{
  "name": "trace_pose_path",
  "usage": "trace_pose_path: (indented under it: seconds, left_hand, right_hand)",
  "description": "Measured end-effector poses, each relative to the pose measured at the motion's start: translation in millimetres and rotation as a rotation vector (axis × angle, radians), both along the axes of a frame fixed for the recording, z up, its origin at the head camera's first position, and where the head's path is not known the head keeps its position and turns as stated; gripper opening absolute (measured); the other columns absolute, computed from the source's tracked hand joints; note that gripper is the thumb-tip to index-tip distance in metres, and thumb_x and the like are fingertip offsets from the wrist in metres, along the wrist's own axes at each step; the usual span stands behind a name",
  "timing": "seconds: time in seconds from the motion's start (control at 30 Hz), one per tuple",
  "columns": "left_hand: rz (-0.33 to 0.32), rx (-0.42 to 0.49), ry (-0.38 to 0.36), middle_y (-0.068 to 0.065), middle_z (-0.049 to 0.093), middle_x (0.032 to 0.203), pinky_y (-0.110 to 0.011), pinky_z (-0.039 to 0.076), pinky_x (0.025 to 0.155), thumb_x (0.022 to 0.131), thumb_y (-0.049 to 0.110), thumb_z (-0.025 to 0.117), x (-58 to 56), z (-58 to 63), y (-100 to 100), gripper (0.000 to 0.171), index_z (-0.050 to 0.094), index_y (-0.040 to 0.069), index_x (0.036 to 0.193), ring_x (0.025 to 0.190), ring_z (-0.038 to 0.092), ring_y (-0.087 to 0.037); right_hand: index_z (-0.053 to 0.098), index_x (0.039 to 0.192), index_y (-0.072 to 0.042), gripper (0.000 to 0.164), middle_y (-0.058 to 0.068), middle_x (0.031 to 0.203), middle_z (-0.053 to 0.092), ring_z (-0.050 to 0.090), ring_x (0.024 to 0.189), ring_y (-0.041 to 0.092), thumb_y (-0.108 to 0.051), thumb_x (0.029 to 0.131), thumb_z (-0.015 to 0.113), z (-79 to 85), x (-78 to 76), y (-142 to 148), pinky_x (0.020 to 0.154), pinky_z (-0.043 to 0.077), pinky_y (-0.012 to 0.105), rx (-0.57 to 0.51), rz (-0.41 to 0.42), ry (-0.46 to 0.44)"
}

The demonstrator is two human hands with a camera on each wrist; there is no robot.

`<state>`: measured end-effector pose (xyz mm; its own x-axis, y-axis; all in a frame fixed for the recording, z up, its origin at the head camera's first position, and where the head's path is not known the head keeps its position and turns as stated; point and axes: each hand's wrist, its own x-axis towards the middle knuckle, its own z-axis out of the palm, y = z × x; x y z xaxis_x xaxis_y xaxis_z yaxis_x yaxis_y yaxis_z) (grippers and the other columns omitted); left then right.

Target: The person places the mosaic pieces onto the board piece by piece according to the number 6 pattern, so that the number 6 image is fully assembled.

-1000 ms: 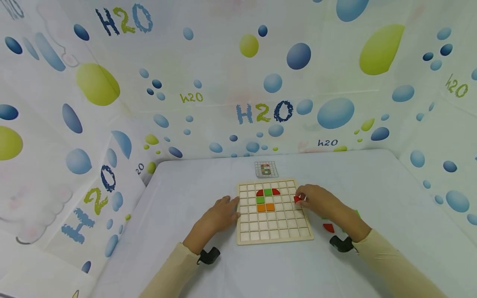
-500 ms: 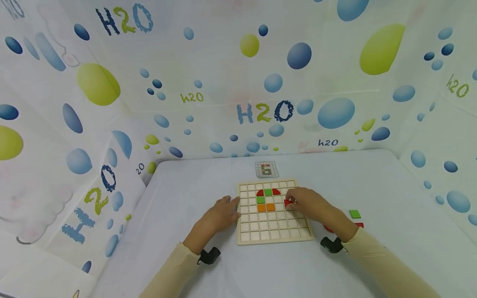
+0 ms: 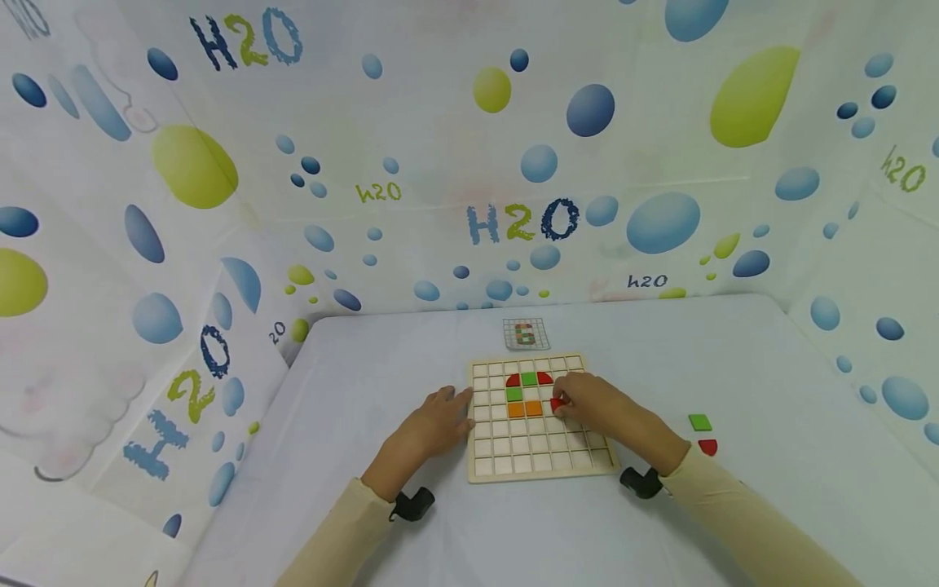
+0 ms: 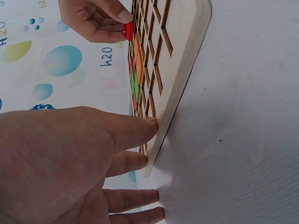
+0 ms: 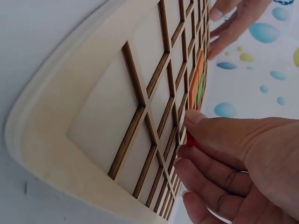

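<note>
A wooden grid board (image 3: 506,465) lies flat, with two orange squares (image 3: 524,408), two green squares (image 3: 530,379) and two red rounded tiles (image 3: 513,380) set in its cells. My right hand (image 3: 597,403) pinches a red tile (image 3: 557,404) between thumb and fingers, just right of the orange squares. In the right wrist view the red tile (image 5: 190,139) is mostly hidden by the fingertips. My left hand (image 3: 438,421) rests at the board's left edge, its thumb and forefinger touching the rim and the other fingers on the cloth, as the left wrist view shows.
Behind the board lies a small gridded pattern card (image 3: 525,333) with a coloured figure. To the right, on the white cloth, are a loose green square (image 3: 700,422) and a red rounded tile (image 3: 707,447). A printed curtain (image 3: 440,147) stands behind the table.
My right hand has moved left over the board with the red tile, from its right edge to beside the orange squares. The left hand stays at the board's left edge.
</note>
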<state>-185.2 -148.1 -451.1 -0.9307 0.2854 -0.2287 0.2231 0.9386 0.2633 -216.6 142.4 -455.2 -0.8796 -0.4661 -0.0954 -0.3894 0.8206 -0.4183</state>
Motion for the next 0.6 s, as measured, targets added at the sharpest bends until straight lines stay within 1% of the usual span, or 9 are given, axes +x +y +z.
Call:
trace_pose_path:
  seconds: [0.17,0.3,0.6]
  left_hand:
    - [-0.004,0.003,0.001,-0.023,0.039,0.164,-0.060,0.045,0.115,0.109,0.035,0.059,-0.2,-1.3,-1.0,0.060,0.043,0.012,0.162,0.150,0.041,-0.042]
    - [-0.009,0.005,0.002,-0.023,0.039,0.164,-0.060,0.045,0.115,0.109,0.036,0.059,-0.4,-1.9,-1.5,0.060,0.043,0.012,0.162,0.150,0.041,-0.042]
    - [0.000,0.010,-0.010,-0.022,0.038,0.165,-0.060,0.044,0.116,0.109,0.036,0.059,-0.7,-1.5,-1.6,0.061,0.042,0.012,0.163,0.152,0.039,-0.041]
  right_hand:
    - [0.072,0.105,-0.008,0.014,-0.001,0.092,0.066,0.056,0.083,0.015,-0.017,0.097,0.079,-1.3,-1.2,-4.0,0.080,0.056,0.034,0.000,0.000,-0.019]
    - [0.072,0.104,-0.008,0.013,0.000,0.091,0.064,0.055,0.081,0.016,-0.016,0.097,0.079,-2.1,-2.4,-5.5,0.078,0.055,0.033,0.003,0.009,-0.009]
    - [0.072,0.105,-0.009,0.016,-0.001,0.092,0.064,0.055,0.081,0.016,-0.017,0.095,0.080,-3.5,-2.8,-7.9,0.078,0.055,0.033,-0.009,0.014,-0.011]
